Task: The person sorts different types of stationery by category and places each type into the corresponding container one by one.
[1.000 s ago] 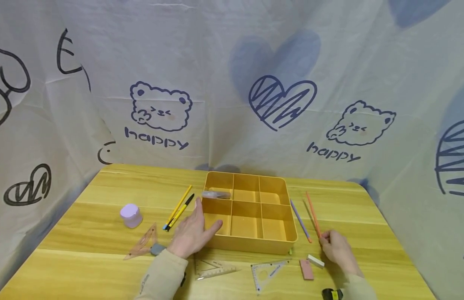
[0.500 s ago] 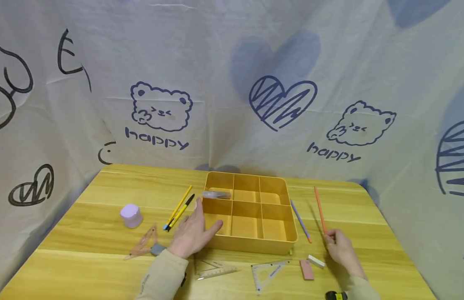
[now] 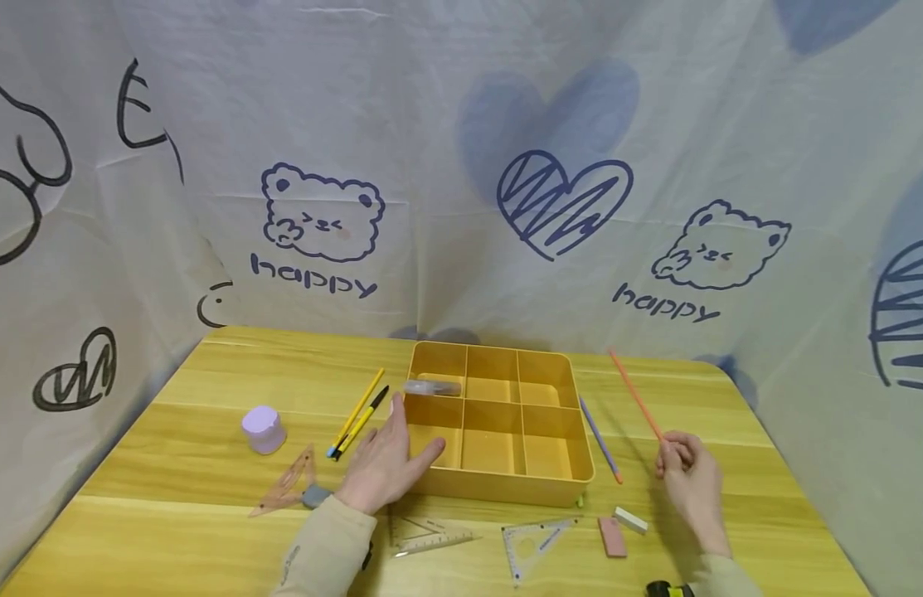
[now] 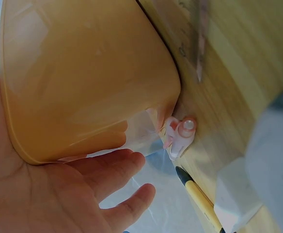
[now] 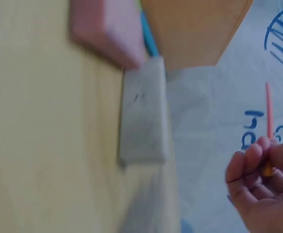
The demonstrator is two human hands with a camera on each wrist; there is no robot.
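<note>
My right hand (image 3: pixel 691 481) pinches one end of a thin orange-red stick (image 3: pixel 636 398), which slants up and left above the table; the right wrist view shows the stick (image 5: pixel 269 111) between thumb and fingers (image 5: pixel 253 155). My left hand (image 3: pixel 382 464) rests against the left side of a yellow six-compartment box (image 3: pixel 498 485), its fingers straight and thumb over the near left corner. In the left wrist view the palm (image 4: pixel 49 199) touches the box rim (image 4: pixel 23 158). A clear-looking slim item (image 3: pixel 433 387) lies across the box's left side. A purple pencil (image 3: pixel 601 441) lies right of the box.
Left of the box are yellow pens (image 3: pixel 360 423), a lilac round container (image 3: pixel 264 429) and an orange set square (image 3: pixel 285 485). In front lie clear set squares (image 3: pixel 536 543), a pink eraser (image 3: pixel 612 537) and a white eraser (image 3: pixel 630 520). A black-yellow item (image 3: pixel 666 589) sits at the front edge.
My right hand has moved right and then slightly farther from me with the orange-red stick, whose far end has swung right and then back left. The left hand and box look unmoved.
</note>
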